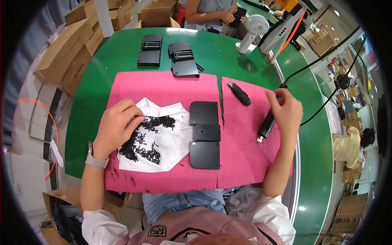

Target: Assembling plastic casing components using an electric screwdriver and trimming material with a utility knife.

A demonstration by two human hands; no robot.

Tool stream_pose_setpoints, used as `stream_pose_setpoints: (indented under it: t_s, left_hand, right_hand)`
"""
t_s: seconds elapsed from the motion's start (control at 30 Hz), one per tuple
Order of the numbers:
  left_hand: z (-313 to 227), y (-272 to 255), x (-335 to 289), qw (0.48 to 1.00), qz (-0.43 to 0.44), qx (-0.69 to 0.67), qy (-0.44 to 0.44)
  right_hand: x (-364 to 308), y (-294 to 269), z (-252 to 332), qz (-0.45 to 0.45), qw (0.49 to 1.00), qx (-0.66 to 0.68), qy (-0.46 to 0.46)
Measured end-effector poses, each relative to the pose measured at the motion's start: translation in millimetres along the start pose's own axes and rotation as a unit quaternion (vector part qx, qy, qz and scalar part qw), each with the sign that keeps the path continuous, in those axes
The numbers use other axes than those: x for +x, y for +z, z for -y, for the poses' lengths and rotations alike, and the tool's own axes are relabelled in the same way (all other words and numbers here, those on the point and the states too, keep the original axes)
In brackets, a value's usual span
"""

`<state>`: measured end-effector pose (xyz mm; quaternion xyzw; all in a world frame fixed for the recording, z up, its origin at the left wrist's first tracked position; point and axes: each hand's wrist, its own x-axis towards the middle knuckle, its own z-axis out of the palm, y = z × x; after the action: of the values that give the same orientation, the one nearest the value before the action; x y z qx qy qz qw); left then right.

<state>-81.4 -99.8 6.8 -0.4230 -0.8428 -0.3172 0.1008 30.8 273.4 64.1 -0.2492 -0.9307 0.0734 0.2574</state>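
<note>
My left hand (118, 124) is over a pile of small black screws (149, 155) on a white cloth (171, 145). Its thumb and fingertips are pinched together, and whatever is between them is too small to make out. On the right, my right hand (287, 108) grips the upper part of a black corded electric screwdriver (268, 123), whose silver tip points down and toward me. Between the hands lies a black plastic device (205, 155), two flat panels joined by a narrower middle block, its left edge against the cloth.
A pink foam mat (163, 183) covers the near part of the green table (98, 77). A dark-handled tool (240, 94) lies on the mat. Behind stand two similar black devices (150, 57) and a white fan (256, 26). A co-worker (212, 12) handles a dark part across the table.
</note>
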Motion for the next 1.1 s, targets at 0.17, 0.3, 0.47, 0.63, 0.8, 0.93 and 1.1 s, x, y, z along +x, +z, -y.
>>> stream_pose_setpoints:
  t_s: [0.17, 0.3, 0.47, 0.63, 0.8, 0.93, 1.1]
  left_hand:
    - [0.0, 3.5, 2.2, 1.0, -0.009, -0.01, -0.019]
    - [-0.6, 1.7, 2.5, 0.999, -0.03, -0.006, -0.029]
    - [-11.5, -3.2, 6.1, 0.998, -0.028, -0.045, -0.034]
    - [-40.6, 5.8, 14.1, 0.978, 0.021, -0.205, -0.021]
    - [-85.9, 30.2, 24.4, 0.93, 0.125, -0.345, -0.03]
    - [-97.4, 40.2, 25.4, 0.872, 0.168, -0.452, -0.087]
    - [-91.3, 47.1, 23.6, 0.871, 0.145, -0.462, -0.075]
  right_hand:
    - [14.0, 16.6, -37.7, 0.06, 0.967, -0.229, 0.093]
    - [24.8, 39.5, -52.1, 0.054, 0.987, -0.134, 0.065]
    - [29.9, 51.4, -61.9, 0.147, 0.942, 0.281, 0.107]
    - [5.3, 17.5, -0.5, 0.166, 0.618, 0.765, 0.076]
    - [-28.2, -29.7, 61.4, 0.196, 0.458, 0.858, -0.125]
    - [-43.5, -30.8, 71.5, 0.118, 0.396, 0.885, -0.217]
    - [-44.9, -20.9, 68.4, 0.121, 0.428, 0.869, -0.215]
